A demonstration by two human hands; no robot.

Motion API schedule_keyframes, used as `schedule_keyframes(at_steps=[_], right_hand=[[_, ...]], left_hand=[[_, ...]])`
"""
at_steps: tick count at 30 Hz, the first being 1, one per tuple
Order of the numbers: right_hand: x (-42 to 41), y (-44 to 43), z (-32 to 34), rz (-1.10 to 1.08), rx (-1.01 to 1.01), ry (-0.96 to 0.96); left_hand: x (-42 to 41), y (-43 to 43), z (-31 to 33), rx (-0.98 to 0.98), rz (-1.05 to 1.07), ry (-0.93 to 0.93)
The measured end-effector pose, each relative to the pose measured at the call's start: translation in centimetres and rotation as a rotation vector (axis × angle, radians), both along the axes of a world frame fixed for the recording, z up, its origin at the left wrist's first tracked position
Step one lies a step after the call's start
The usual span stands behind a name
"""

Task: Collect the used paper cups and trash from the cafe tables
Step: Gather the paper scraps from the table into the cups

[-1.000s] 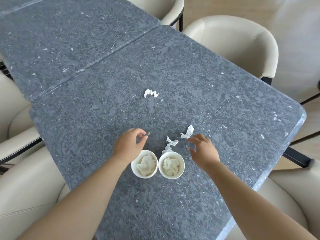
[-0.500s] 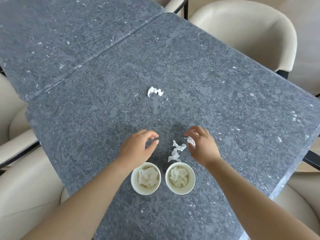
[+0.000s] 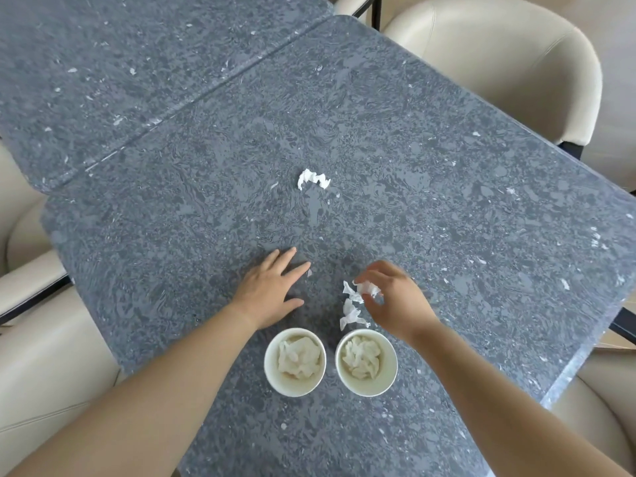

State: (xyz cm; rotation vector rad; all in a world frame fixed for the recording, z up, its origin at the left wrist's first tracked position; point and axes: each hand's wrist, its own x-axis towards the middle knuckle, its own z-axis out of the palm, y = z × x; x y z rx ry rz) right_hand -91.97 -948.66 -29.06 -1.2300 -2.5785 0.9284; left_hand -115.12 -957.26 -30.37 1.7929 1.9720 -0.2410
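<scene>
- Flattened since half a second ago, the left hand (image 3: pixel 272 290) now presses straight fingers on the grey table (image 3: pixel 447 166), holding nothing.
- Right hand (image 3: pixel 399 304) pinches a tissue scrap (image 3: pixel 371 289).
- Second scrap (image 3: pixel 350 313) lies just beyond the right paper cup (image 3: pixel 388 373); both cups hold crumpled tissue.

Two paper cups and torn tissue scraps on a grey stone table (image 3: pixel 447 201)

The left cup (image 3: pixel 275 376) and right cup (image 3: pixel 387 376), both white, stand upright side by side, just apart, near the table's near edge. Each is stuffed with a crumpled tissue wad (image 3: pixel 297 356). Just beyond the right cup lies a twisted white strip (image 3: pixel 350 310). At its far end, a small crumpled scrap (image 3: pixel 369 289) is pinched by the right hand (image 3: pixel 395 304). A tiny fleck (image 3: pixel 309 273) lies to the left of it. A lone crumpled scrap (image 3: pixel 312 179) lies well apart, toward the table's middle.
</scene>
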Motion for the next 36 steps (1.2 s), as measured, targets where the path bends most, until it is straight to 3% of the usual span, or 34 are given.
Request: schedule_keyframes(at_steps=[11, 22, 27, 34, 36], right_hand=[[-1.0, 0.3, -1.1, 0.174, -0.107, -0.181], [-4.1, 3.6, -1.3, -0.053, -0.047, -0.003], [-4.9, 5.2, -1.9, -0.101, -0.02, 0.038], [-4.8, 5.9, -2.7, -0.09, -0.012, 0.018], [-4.4, 5.9, -2.8, -0.093, -0.037, 0.046]], left_hand=[[0.2, -0.6, -0.9, 0.036, 0.005, 0.001], [-1.6, 5.4, -0.4, 0.187, 0.039, -0.022], [-2.9, 11.6, 0.7, 0.382, 0.044, 0.0], [-2.5, 16.2, -0.1, 0.16, -0.026, 0.017], [-2.1, 15.7, -0.3, 0.205, -0.022, -0.034]])
